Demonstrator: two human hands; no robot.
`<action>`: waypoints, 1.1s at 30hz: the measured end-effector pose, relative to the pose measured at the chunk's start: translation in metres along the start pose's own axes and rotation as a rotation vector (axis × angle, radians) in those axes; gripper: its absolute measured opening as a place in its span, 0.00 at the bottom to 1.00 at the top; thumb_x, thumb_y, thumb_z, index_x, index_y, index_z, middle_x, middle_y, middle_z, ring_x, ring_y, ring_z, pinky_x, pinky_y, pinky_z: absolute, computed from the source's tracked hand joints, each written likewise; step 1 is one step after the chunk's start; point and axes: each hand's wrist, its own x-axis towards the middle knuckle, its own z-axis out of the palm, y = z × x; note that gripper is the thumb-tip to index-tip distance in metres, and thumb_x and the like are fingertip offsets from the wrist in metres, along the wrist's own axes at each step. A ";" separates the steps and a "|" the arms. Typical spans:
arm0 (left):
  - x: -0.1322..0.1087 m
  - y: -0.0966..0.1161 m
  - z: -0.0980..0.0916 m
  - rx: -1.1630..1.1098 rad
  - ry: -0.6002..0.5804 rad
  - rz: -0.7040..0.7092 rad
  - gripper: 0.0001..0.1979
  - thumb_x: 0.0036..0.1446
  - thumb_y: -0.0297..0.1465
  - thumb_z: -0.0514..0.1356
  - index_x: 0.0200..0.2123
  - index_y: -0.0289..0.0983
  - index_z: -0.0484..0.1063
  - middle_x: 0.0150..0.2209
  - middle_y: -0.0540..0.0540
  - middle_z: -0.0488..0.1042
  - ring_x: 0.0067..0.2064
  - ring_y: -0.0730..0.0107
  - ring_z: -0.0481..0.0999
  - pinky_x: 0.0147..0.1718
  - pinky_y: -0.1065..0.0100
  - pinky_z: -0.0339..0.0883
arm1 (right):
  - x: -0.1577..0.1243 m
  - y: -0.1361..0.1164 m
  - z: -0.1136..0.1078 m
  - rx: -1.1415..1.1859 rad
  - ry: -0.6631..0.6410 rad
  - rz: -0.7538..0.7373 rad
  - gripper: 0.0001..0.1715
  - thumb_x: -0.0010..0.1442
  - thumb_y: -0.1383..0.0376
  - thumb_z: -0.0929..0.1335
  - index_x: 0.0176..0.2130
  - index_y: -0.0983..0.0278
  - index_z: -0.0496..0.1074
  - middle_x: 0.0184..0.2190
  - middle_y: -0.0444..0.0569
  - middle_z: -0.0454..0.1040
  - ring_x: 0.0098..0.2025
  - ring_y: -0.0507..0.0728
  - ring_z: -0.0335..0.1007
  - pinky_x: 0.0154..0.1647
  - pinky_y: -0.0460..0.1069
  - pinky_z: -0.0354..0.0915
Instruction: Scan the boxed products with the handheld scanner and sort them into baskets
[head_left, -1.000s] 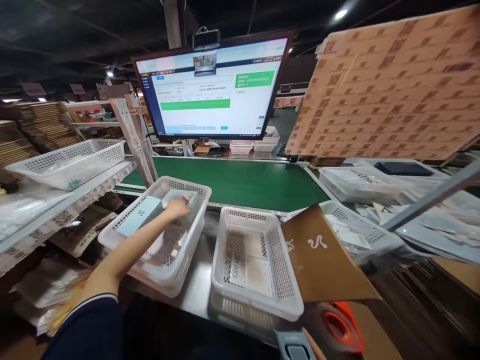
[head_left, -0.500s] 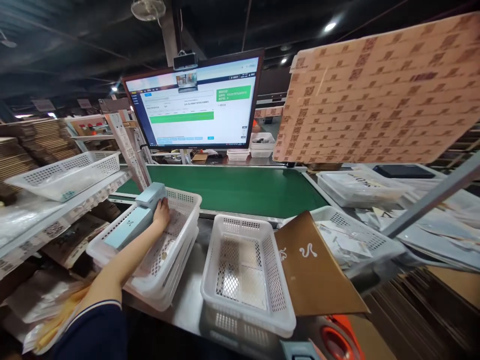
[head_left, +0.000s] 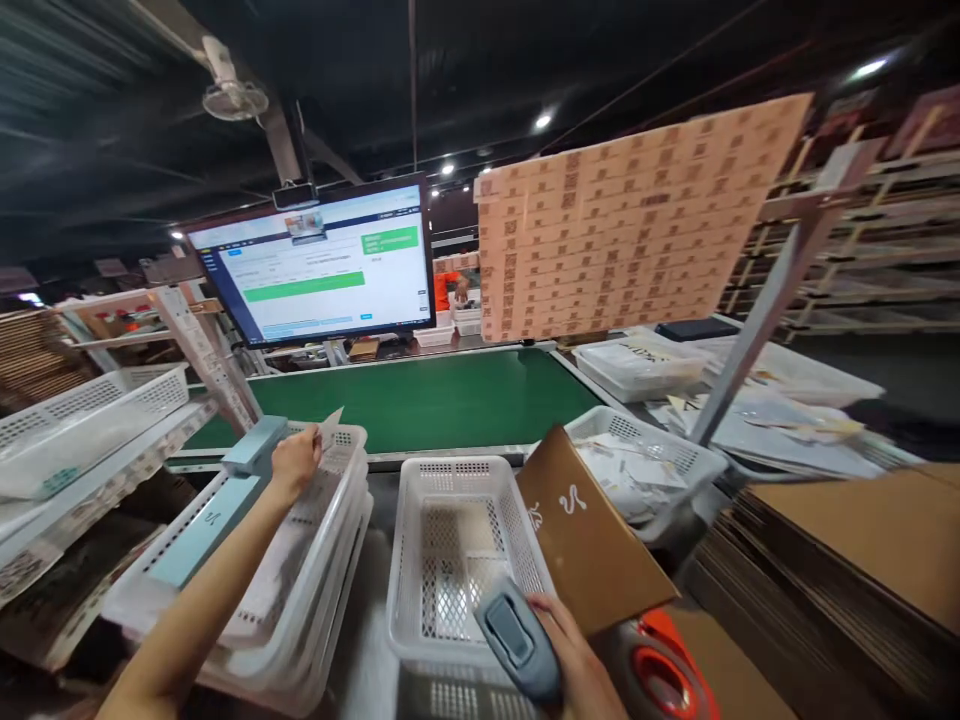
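Observation:
My left hand (head_left: 295, 458) is closed on a small white slip of paper (head_left: 328, 427), held just above the left white basket (head_left: 330, 530). Light blue boxes (head_left: 225, 490) lean on that basket's left rim, beside my wrist. Low in the view, my right hand (head_left: 571, 655) grips a grey handheld scanner (head_left: 517, 635) over the near rim of the middle white basket (head_left: 409, 560), which has flat paper at its bottom. A brown cardboard box (head_left: 592, 535) with a white squiggle mark stands tilted to the right of that basket.
A green conveyor belt (head_left: 427, 400) runs behind the baskets, with a large monitor (head_left: 315, 265) above it. A sheet of brown code labels (head_left: 622, 230) hangs at the right. More white baskets (head_left: 645, 455) with papers, flat cardboard stacks (head_left: 862, 560) and an orange tape dispenser (head_left: 660, 670) sit right.
My left hand left the blue box and lifted out of the left basket holding a white slip. My right hand rose into view with the scanner. The camera tilted upward.

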 end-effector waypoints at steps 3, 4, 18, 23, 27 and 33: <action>-0.002 0.042 -0.008 -0.198 -0.048 0.103 0.13 0.70 0.33 0.54 0.49 0.39 0.77 0.41 0.42 0.84 0.43 0.55 0.83 0.43 0.61 0.73 | 0.051 -0.063 -0.006 -0.225 -0.144 -0.066 0.30 0.55 0.70 0.65 0.57 0.64 0.73 0.57 0.61 0.69 0.51 0.66 0.75 0.49 0.56 0.71; -0.004 0.058 -0.005 -0.300 -0.099 0.139 0.12 0.68 0.31 0.56 0.49 0.39 0.77 0.40 0.44 0.84 0.43 0.57 0.84 0.42 0.64 0.73 | 0.066 -0.080 -0.006 -0.296 -0.174 -0.055 0.29 0.56 0.71 0.65 0.57 0.64 0.73 0.54 0.59 0.71 0.49 0.66 0.75 0.47 0.56 0.70; -0.034 0.147 0.075 -0.302 -0.392 0.277 0.29 0.62 0.29 0.64 0.66 0.32 0.68 0.63 0.29 0.76 0.63 0.44 0.76 0.63 0.53 0.69 | 0.060 -0.003 -0.002 -0.443 -0.296 0.222 0.15 0.65 0.66 0.70 0.51 0.66 0.76 0.50 0.57 0.75 0.52 0.68 0.76 0.48 0.54 0.66; 0.028 0.031 0.008 -0.020 0.016 0.028 0.25 0.69 0.30 0.59 0.65 0.25 0.65 0.74 0.22 0.58 0.75 0.31 0.53 0.71 0.30 0.43 | 0.047 0.019 -0.003 -0.414 -0.372 0.230 0.14 0.64 0.71 0.68 0.50 0.67 0.75 0.49 0.56 0.74 0.52 0.66 0.76 0.51 0.56 0.67; 0.045 -0.064 -0.026 -0.004 0.027 -0.318 0.36 0.62 0.54 0.63 0.50 0.23 0.73 0.55 0.24 0.77 0.63 0.27 0.71 0.57 0.31 0.64 | 0.060 0.002 -0.002 -0.255 -0.343 0.103 0.12 0.61 0.71 0.69 0.47 0.66 0.73 0.46 0.54 0.72 0.50 0.66 0.75 0.48 0.56 0.67; 0.014 -0.058 -0.060 -0.148 0.193 -0.275 0.32 0.58 0.45 0.69 0.59 0.31 0.72 0.56 0.30 0.77 0.60 0.37 0.76 0.58 0.45 0.70 | 0.106 -0.086 -0.003 -0.088 -0.329 -0.180 0.13 0.58 0.72 0.67 0.45 0.65 0.71 0.47 0.52 0.69 0.43 0.60 0.71 0.42 0.53 0.64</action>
